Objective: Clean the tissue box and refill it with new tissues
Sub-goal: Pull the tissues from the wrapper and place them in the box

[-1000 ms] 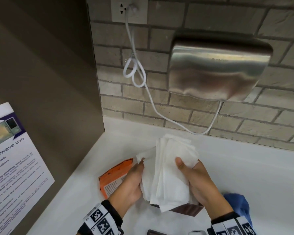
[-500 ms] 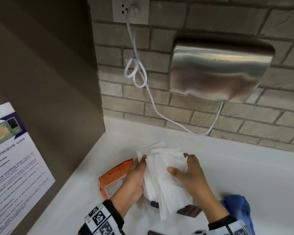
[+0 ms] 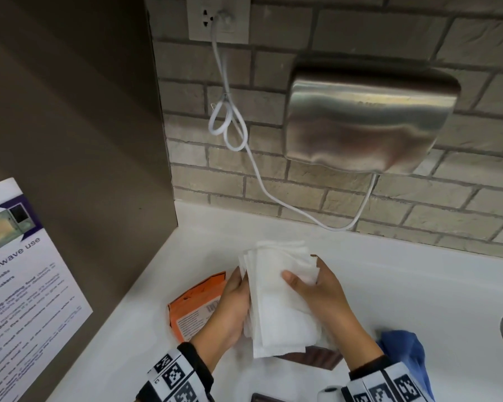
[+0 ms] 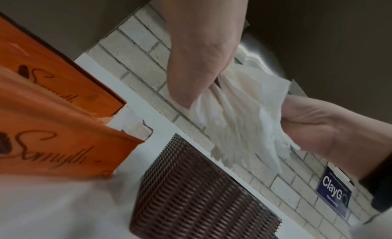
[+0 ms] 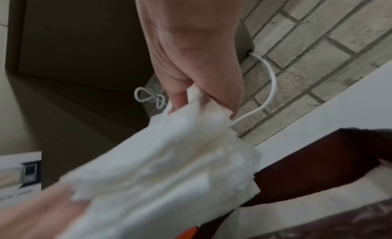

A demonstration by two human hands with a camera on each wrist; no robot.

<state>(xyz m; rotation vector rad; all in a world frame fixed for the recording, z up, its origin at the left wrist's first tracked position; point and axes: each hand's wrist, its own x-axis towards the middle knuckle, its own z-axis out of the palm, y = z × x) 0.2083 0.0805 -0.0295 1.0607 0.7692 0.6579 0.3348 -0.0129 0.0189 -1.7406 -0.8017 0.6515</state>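
White tissues (image 3: 276, 297), a thick stack, sit between your two hands above the bench (image 3: 389, 280). Your left hand (image 3: 230, 309) holds the stack's left edge, fingers behind it. Your right hand (image 3: 323, 291) grips the right side, thumb pressed across the front. Just below your hands, the brown woven box (image 4: 191, 197) stands on the bench, its top open under the stack's lower end. Left of your left hand lies the orange pack (image 3: 198, 306), torn open. A blue cloth (image 3: 404, 352) sits right of your right wrist.
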